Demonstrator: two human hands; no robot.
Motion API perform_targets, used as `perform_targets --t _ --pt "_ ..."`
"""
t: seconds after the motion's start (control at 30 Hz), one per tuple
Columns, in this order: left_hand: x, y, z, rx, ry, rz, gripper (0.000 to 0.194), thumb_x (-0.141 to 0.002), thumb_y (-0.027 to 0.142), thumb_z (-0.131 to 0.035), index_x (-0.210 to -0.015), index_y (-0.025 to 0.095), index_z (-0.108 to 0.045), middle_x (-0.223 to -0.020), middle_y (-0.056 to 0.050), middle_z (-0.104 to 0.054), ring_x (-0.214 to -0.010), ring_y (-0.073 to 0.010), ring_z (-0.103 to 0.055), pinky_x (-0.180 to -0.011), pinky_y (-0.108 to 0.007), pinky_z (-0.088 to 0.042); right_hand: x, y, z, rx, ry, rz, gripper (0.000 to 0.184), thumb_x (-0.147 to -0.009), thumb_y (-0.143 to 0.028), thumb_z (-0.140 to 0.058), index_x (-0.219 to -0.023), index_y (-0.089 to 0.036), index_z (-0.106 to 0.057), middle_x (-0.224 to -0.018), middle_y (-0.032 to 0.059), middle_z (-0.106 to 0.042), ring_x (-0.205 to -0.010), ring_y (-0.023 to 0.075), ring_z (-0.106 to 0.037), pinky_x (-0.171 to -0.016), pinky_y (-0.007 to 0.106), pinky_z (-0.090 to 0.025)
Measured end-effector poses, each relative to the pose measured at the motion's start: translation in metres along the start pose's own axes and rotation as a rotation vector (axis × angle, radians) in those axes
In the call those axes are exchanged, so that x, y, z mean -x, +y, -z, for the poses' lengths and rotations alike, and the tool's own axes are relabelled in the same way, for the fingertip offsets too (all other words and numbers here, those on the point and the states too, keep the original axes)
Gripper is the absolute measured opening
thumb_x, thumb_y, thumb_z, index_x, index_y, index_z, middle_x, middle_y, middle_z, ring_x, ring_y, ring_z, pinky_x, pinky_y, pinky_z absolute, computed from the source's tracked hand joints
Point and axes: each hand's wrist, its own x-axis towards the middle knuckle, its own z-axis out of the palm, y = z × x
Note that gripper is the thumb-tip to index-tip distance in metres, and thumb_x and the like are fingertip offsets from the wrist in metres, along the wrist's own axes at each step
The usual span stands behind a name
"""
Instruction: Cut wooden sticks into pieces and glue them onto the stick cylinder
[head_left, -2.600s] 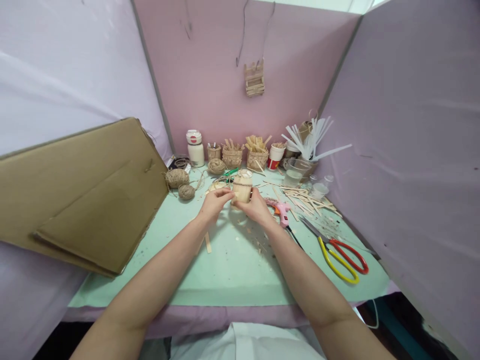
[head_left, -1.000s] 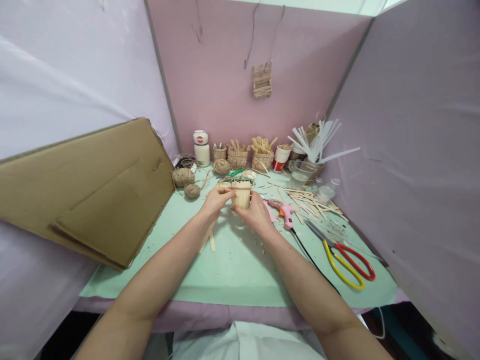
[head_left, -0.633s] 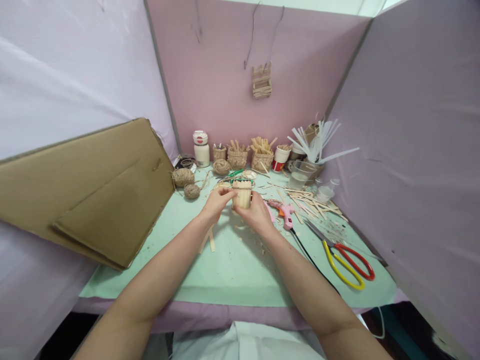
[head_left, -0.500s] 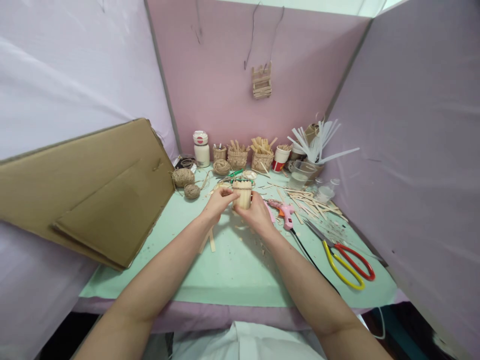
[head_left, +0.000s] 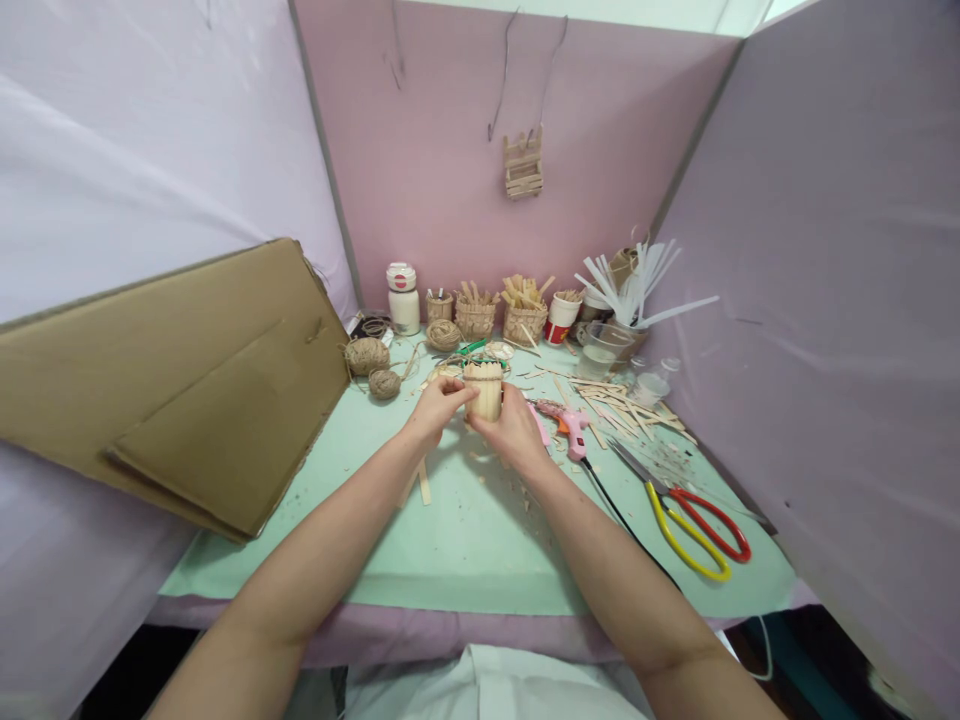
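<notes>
Between my hands, over the middle of the table, is a small round cup made of pale wooden sticks, with a band of twine around it near the top. My right hand wraps its right side and underside, thumb across the front. The fingers of my left hand close on its left side near the twine. The far side of the cup is hidden. A pink glue gun lies just right of my right hand. Loose wooden strips lie below my left hand.
Large scissors with red and yellow handles lie at the right. Thin wood strips are scattered behind them. Twine balls sit at the left beside a leaning cardboard sheet. Stick-filled baskets and a white bottle line the back.
The cup has tilted very slightly, its rim showing a little differently. Both hands keep nearly the same place and hold.
</notes>
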Motion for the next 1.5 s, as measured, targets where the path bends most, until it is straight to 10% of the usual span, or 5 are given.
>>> perform_targets --t 0.6,1.13,1.5 --pt "0.006 0.013 0.000 0.079 -0.068 0.103 0.028 -0.057 0.036 -0.072 -0.071 0.018 -0.058 -0.079 0.000 -0.061 -0.080 -0.0130 -0.055 -0.070 -0.025 -0.036 -0.006 0.012 -0.001 -0.089 -0.002 -0.050 0.057 -0.066 -0.051 -0.061 -0.110 -0.017 -0.047 -0.106 0.0107 -0.060 -0.094 0.0234 -0.058 -0.069 0.028 -0.042" --pt "-0.021 0.004 0.025 0.382 0.313 0.130 0.014 -0.066 0.023 -0.052 -0.060 0.018 -0.041 -0.056 0.003 -0.050 -0.047 -0.0058 -0.045 -0.049 -0.019 -0.036 -0.020 0.029 -0.011 -0.131 0.029 0.022 0.055 -0.067 -0.048 -0.062 -0.108 -0.018 -0.044 -0.107 0.0092 -0.059 -0.094 0.0235 -0.057 -0.075 0.032 -0.044" --pt "-0.015 0.002 0.021 0.235 0.196 0.071 0.025 -0.072 0.037 -0.059 -0.065 0.016 -0.047 -0.066 0.001 -0.055 -0.051 -0.0041 -0.047 -0.047 -0.016 -0.035 -0.028 0.035 -0.026 -0.038 -0.053 0.036 0.055 -0.066 -0.038 -0.065 -0.112 -0.015 -0.044 -0.109 0.0119 -0.059 -0.098 0.0244 -0.057 -0.077 0.033 -0.044"
